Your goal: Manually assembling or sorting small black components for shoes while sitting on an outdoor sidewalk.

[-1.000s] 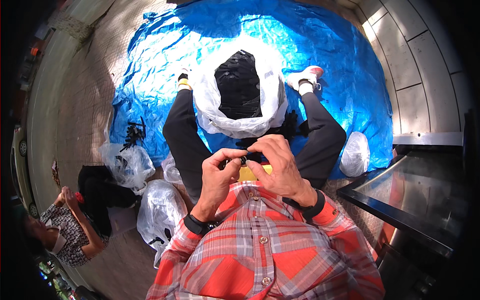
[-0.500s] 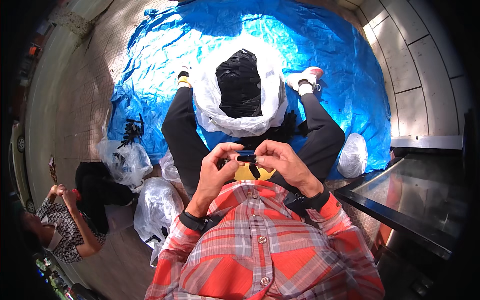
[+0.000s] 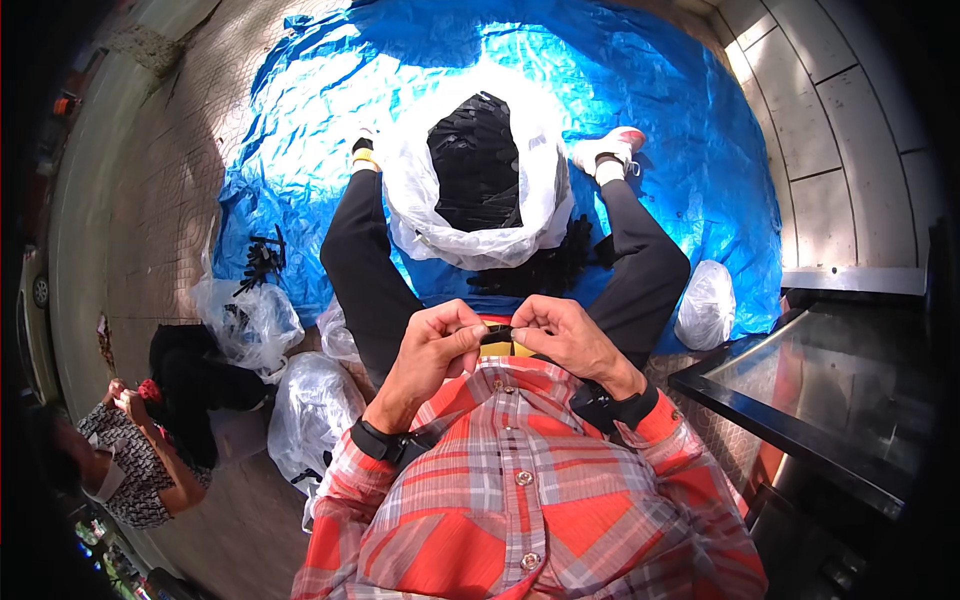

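In front of my shirt, a short black strip-like piece (image 3: pixel 497 334) is stretched between my two hands. My left hand (image 3: pixel 437 343) pinches its left end between thumb and fingers; my right hand (image 3: pixel 565 340) pinches the right end. What the piece is exactly I cannot make out. Something yellow (image 3: pixel 497 350) shows just below it, in my lap. Beyond my hands, between my legs, stands a white plastic bag (image 3: pixel 412 190) with its mouth rolled open. Long black pieces (image 3: pixel 474 165) are packed inside it. More black pieces (image 3: pixel 555 265) lie in a pile between the bag and my right leg.
A blue tarp (image 3: pixel 690 180) covers the ground under my feet. Clear plastic bags (image 3: pixel 315 410) sit to my left, near a small black heap (image 3: pixel 263 262). A white bag (image 3: pixel 706 305) and a dark glass-topped table (image 3: pixel 820 380) are at right. Another person (image 3: pixel 145 440) sits at left.
My hands have dropped slightly toward my lap, still pinching the black piece, which now looks thinner and its angle has changed. The other person's hands have shifted a little.
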Action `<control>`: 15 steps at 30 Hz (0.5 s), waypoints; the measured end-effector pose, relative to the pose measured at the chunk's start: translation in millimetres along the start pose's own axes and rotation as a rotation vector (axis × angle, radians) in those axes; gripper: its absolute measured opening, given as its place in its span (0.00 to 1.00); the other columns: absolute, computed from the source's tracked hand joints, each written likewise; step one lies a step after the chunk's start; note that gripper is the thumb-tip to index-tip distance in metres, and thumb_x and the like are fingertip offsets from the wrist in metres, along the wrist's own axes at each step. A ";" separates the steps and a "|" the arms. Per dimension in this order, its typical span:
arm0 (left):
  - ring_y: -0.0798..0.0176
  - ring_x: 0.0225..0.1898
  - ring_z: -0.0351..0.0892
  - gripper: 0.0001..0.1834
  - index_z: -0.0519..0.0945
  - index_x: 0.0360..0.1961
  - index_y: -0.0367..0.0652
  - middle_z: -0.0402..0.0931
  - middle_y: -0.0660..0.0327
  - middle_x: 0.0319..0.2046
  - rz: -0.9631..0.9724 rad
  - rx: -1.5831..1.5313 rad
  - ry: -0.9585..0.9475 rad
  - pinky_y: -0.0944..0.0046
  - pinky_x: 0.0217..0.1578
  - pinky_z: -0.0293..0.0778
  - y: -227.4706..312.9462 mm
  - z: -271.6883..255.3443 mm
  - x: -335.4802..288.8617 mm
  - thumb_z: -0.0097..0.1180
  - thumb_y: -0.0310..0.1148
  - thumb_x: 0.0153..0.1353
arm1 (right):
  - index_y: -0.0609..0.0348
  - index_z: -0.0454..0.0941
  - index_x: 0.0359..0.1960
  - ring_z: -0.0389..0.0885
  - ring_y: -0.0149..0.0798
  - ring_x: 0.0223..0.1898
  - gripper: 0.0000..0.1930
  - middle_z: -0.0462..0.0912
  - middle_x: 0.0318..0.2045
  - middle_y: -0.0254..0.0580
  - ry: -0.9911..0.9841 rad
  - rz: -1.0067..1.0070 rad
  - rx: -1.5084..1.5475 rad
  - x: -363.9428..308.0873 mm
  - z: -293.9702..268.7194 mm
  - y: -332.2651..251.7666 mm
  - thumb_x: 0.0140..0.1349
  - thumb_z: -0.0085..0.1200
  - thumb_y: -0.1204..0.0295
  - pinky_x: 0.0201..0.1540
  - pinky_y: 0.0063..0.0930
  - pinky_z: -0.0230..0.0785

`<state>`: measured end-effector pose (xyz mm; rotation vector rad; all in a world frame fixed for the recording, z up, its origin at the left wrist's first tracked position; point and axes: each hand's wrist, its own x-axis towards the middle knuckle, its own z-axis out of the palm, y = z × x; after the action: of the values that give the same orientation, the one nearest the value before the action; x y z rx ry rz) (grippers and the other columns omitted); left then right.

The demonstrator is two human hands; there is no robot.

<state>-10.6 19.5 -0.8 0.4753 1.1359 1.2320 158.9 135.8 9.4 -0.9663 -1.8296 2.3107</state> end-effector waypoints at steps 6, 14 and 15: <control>0.80 0.15 0.60 0.08 0.73 0.34 0.39 0.71 0.67 0.17 -0.033 -0.044 -0.079 0.79 0.15 0.52 10.4 -2.9 -4.9 0.57 0.30 0.57 | 0.66 0.71 0.33 0.66 0.20 0.22 0.07 0.71 0.22 0.31 -0.068 -0.006 0.333 -0.4 5.6 8.6 0.57 0.49 0.74 0.24 0.14 0.58; 0.79 0.22 0.67 0.12 0.76 0.36 0.37 0.74 0.69 0.26 0.146 -0.182 -0.018 0.80 0.23 0.63 -15.2 -1.3 8.5 0.62 0.28 0.50 | 0.63 0.69 0.38 0.69 0.21 0.21 0.07 0.73 0.24 0.33 -0.122 -0.003 0.534 8.3 17.3 9.7 0.61 0.47 0.73 0.23 0.11 0.60; 0.79 0.22 0.67 0.12 0.76 0.36 0.37 0.74 0.69 0.26 0.146 -0.183 -0.018 0.80 0.23 0.63 -14.2 -1.8 8.3 0.62 0.28 0.50 | 0.63 0.69 0.39 0.70 0.21 0.23 0.07 0.73 0.25 0.33 -0.060 -0.036 0.511 8.5 19.7 8.6 0.61 0.47 0.72 0.24 0.12 0.61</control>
<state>-5.9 21.9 -16.5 0.4359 0.9762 1.4417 145.4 119.5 0.1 -0.7825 -1.1520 2.6047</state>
